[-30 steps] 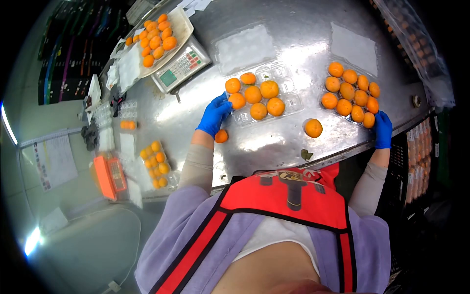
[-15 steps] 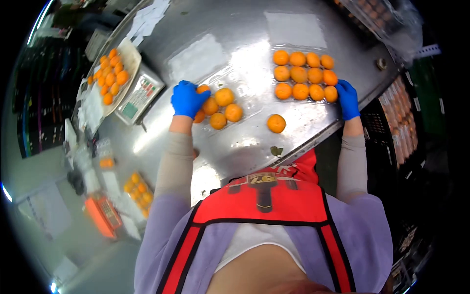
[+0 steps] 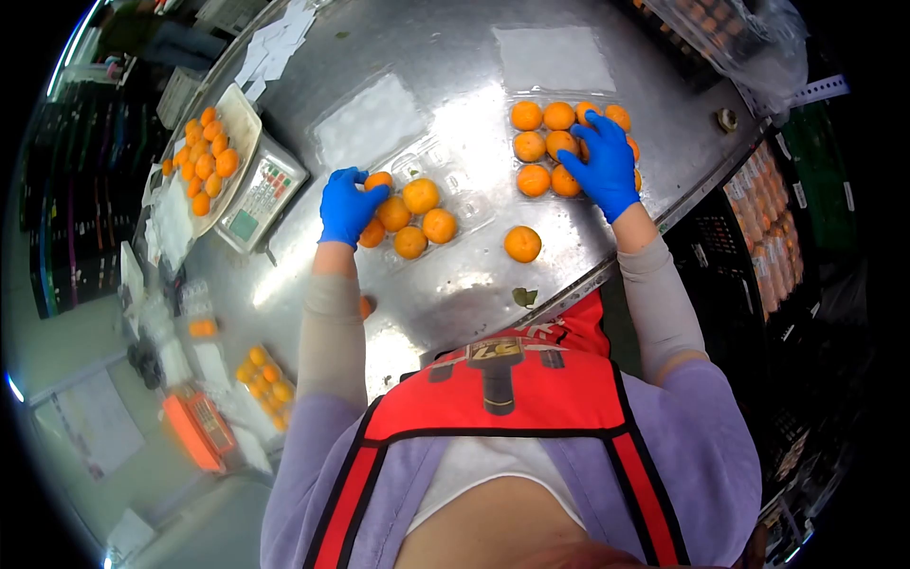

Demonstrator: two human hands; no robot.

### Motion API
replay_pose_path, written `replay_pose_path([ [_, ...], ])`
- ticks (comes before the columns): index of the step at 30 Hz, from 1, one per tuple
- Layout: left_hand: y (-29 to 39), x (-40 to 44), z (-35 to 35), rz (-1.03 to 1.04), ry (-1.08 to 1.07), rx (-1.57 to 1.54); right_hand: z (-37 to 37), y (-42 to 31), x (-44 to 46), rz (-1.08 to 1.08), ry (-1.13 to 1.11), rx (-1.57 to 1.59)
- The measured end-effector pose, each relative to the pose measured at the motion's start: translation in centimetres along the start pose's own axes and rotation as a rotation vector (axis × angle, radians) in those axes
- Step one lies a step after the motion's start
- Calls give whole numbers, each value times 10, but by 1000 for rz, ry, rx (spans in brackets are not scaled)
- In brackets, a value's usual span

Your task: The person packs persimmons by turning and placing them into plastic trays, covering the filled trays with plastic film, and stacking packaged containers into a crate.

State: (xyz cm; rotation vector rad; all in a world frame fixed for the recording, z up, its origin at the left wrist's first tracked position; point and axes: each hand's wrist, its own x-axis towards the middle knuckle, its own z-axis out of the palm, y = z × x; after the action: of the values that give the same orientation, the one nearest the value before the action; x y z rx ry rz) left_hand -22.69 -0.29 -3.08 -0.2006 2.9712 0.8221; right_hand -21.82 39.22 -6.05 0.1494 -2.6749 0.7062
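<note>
My left hand (image 3: 349, 207), in a blue glove, is at the left end of a clear plastic tray (image 3: 466, 177) partly filled with oranges. Its fingers and thumb close around the side of a small orange (image 3: 378, 180); the palm side is hidden. Over a second clear tray, with rows of oranges (image 3: 533, 180), lies my right hand (image 3: 602, 169), also gloved in blue. Its fingers are spread across the fruit and cover some of it. One loose orange (image 3: 522, 244) rests on the metal table (image 3: 445, 327) between the trays and my apron.
A digital scale (image 3: 258, 194) carries a pan of oranges (image 3: 204, 161) at the left. Flat clear packaging (image 3: 555, 59) lies beyond the trays. A green leaf (image 3: 524, 298) is near the table edge. Crates with packed fruit (image 3: 763, 228) stand right; an orange device (image 3: 199, 431) is lower left.
My right hand has moved left from the right end of the filled tray onto its oranges, fingers spreading. My left hand stays by the other tray's left end. The view has shifted slightly.
</note>
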Motion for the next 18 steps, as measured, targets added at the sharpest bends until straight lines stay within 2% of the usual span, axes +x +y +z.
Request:
replay_pose_path([
  [1,1,-4,-1,-6,2,0,4,-3,0,-9,-45,-66],
  [3,7,-10,-2,-112,-10,-320,8,-5,1,-15,-79,-85],
  [7,17,-15,-4,-67,-96,-494,7,-5,1,-33,-78,-71],
  [9,40,-23,-11,-43,-204,-843,5,-5,3,-56,-80,-68],
  [10,48,-26,-14,-44,-203,-844,3,-5,3,-85,-82,-80],
  [12,61,-30,-15,-126,-370,-1043,1,-4,3,-113,-83,-97],
  [14,64,-29,-8,-99,-393,-1068,-6,0,-1,-77,45,91],
  [15,66,-29,-4,-77,-415,-1089,-11,4,-4,-72,47,83],
  [17,74,-32,2,-76,-426,-1109,-25,19,-12,84,300,343],
  [18,76,-34,3,-85,-424,-1123,-33,31,-18,88,303,336],
])
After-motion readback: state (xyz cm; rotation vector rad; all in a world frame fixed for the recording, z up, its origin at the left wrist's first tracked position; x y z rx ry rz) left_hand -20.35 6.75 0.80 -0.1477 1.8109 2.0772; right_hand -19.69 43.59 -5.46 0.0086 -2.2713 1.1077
